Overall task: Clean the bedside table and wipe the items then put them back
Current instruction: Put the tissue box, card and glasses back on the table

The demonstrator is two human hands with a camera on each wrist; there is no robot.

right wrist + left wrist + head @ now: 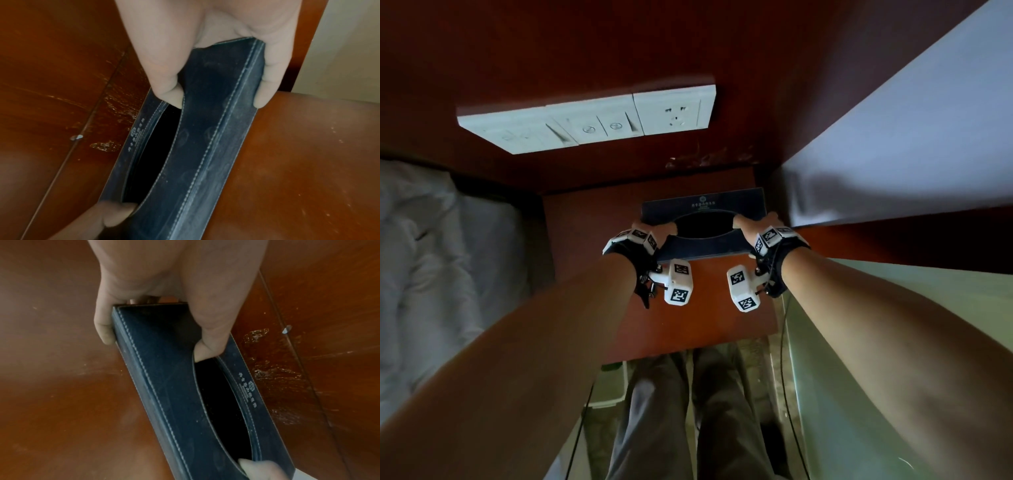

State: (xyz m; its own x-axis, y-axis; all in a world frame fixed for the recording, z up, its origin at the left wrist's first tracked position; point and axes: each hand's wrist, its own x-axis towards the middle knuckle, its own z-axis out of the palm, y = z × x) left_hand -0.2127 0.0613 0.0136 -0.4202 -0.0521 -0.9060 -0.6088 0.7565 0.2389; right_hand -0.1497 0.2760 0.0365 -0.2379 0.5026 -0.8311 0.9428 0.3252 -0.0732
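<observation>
We find dark blue tissue box (705, 219) held at both ends over back of surface (698, 308), near wall panel. Left hand (654, 233) clamped on left end, thumb hooked in oval opening; right hand (751, 228) likewise on right end. Whether box touches surface: cannot tell.

We judge step as moving box, either lifting off or setting back; which one, cannot tell. Next move calls for level carry, even grip both ends.

Surface: reddish wood, scuffed varnish at rear seam (273, 369). Switch panel (585, 120) above; bed (431, 257) to left.

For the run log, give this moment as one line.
left hand: grips tissue box | right hand: grips it | over bedside table
</observation>
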